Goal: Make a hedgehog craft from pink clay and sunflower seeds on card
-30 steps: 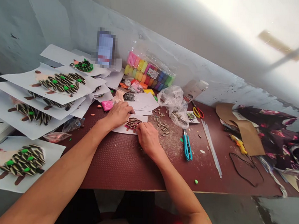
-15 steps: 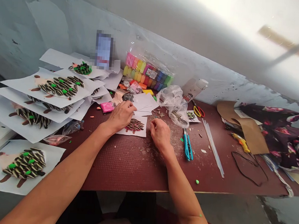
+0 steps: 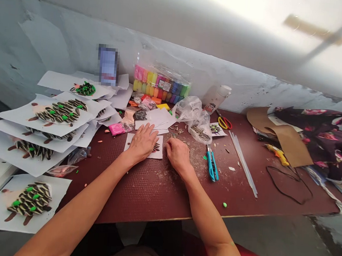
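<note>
My left hand [image 3: 142,143] lies flat with its fingers stretched out over a small white card [image 3: 158,154], covering most of the seed hedgehog on it; some seed tips [image 3: 156,147] show at its right. Just right of the card, my right hand [image 3: 177,154] rests on the table with its fingers curled together; what they hold, if anything, is hidden. Loose sunflower seeds [image 3: 176,131] lie beyond it. Blank white papers [image 3: 157,118] and a pink clay packet [image 3: 117,129] are behind my left hand.
Sheets with seed hedgehogs [image 3: 85,116] are stacked at left. Behind are a clay pack [image 3: 162,84], a plastic bag [image 3: 191,110] and a bottle [image 3: 218,99]. A teal cutter [image 3: 212,166], scissors [image 3: 224,122], clear sticks [image 3: 243,164] and a yellow glue gun [image 3: 279,154] lie right.
My left hand has flattened over the card, spreading its fingers across the hedgehog. My right hand stays curled beside the card. The camera view has shifted slightly.
</note>
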`<state>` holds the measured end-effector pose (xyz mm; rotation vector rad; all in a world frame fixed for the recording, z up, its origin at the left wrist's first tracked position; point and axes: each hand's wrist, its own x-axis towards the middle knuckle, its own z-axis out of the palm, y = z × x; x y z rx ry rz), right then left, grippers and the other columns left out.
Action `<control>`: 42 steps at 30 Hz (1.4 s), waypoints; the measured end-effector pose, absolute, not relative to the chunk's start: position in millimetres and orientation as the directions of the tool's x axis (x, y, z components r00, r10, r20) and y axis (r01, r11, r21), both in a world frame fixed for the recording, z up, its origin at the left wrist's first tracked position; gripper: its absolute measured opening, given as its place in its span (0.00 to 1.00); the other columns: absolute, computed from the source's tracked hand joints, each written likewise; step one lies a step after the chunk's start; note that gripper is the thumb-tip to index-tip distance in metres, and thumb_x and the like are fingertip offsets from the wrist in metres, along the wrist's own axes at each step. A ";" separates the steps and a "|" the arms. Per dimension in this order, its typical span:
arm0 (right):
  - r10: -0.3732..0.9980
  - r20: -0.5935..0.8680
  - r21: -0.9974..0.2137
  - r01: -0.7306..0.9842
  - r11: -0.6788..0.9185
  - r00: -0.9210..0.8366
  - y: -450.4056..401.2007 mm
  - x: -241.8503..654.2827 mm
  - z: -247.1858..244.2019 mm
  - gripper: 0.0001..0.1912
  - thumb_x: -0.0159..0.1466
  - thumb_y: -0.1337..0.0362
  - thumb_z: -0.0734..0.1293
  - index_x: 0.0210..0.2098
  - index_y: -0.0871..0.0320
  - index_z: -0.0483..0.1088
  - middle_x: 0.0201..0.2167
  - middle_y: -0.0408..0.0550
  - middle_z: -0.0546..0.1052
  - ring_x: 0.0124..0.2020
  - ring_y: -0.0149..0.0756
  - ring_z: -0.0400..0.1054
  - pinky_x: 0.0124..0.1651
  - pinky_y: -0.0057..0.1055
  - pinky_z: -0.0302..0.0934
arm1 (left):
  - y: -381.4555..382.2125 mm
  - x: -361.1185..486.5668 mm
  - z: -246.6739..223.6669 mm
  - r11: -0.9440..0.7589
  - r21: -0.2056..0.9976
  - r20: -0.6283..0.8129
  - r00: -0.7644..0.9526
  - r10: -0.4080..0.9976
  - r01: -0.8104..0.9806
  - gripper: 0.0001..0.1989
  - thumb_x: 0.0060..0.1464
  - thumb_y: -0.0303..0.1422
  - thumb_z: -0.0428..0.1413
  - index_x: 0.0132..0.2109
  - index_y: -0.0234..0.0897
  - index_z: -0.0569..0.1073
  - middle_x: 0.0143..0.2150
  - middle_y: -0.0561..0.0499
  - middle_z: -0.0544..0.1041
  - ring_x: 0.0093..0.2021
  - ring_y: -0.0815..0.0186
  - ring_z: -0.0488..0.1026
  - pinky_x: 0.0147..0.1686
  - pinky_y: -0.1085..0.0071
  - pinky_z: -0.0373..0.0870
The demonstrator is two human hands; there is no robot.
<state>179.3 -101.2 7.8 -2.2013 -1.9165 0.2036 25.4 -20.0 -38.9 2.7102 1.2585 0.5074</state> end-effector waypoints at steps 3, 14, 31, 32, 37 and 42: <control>0.991 0.036 -0.242 0.963 -0.119 0.131 -102.1 180.7 8.0 0.10 0.73 0.65 0.61 0.40 0.56 0.75 0.40 0.53 0.81 0.40 0.40 0.73 0.39 0.30 0.56 | -20.0 28.7 -42.1 -0.644 0.216 0.260 0.593 0.762 0.734 0.22 0.70 0.35 0.43 0.62 0.35 0.73 0.69 0.38 0.68 0.72 0.49 0.60 0.70 0.45 0.54; 0.994 0.060 -0.265 0.962 -0.070 0.088 -102.6 179.0 5.0 0.12 0.74 0.64 0.61 0.42 0.56 0.77 0.40 0.52 0.79 0.42 0.40 0.71 0.42 0.31 0.58 | -19.8 29.7 -47.1 -0.607 0.183 0.200 0.575 0.793 0.773 0.25 0.71 0.37 0.41 0.68 0.37 0.68 0.73 0.38 0.63 0.74 0.49 0.57 0.71 0.47 0.51; 0.992 0.107 -0.283 0.955 0.090 -0.062 -102.1 175.9 -2.4 0.13 0.73 0.64 0.63 0.44 0.56 0.81 0.39 0.51 0.75 0.41 0.39 0.65 0.46 0.32 0.58 | -25.0 30.1 -31.8 -0.577 0.161 0.054 0.576 0.816 0.801 0.29 0.73 0.39 0.35 0.72 0.38 0.62 0.76 0.41 0.57 0.76 0.51 0.51 0.73 0.46 0.41; 0.992 0.109 -0.280 0.956 0.092 -0.063 -101.9 176.0 -2.9 0.13 0.73 0.64 0.63 0.45 0.56 0.81 0.39 0.51 0.75 0.41 0.39 0.65 0.46 0.32 0.58 | -25.1 30.1 -31.7 -0.579 0.159 0.056 0.579 0.814 0.799 0.29 0.73 0.39 0.34 0.72 0.38 0.62 0.76 0.41 0.57 0.76 0.51 0.51 0.73 0.45 0.41; 0.990 0.126 -0.271 0.957 0.098 -0.066 -101.0 176.5 -6.2 0.13 0.73 0.64 0.63 0.45 0.55 0.81 0.38 0.50 0.75 0.41 0.39 0.65 0.45 0.32 0.59 | -24.5 29.1 -34.8 -0.587 0.161 0.076 0.583 0.809 0.793 0.29 0.72 0.39 0.34 0.73 0.37 0.62 0.76 0.41 0.56 0.77 0.50 0.48 0.73 0.43 0.39; 0.984 0.157 -0.275 0.954 0.123 -0.082 -101.2 176.9 -10.2 0.12 0.73 0.64 0.63 0.44 0.54 0.81 0.37 0.49 0.75 0.40 0.38 0.65 0.45 0.32 0.58 | -22.3 29.3 -38.5 -0.596 0.171 0.085 0.591 0.802 0.785 0.29 0.72 0.39 0.34 0.73 0.38 0.61 0.76 0.41 0.55 0.77 0.50 0.47 0.73 0.41 0.38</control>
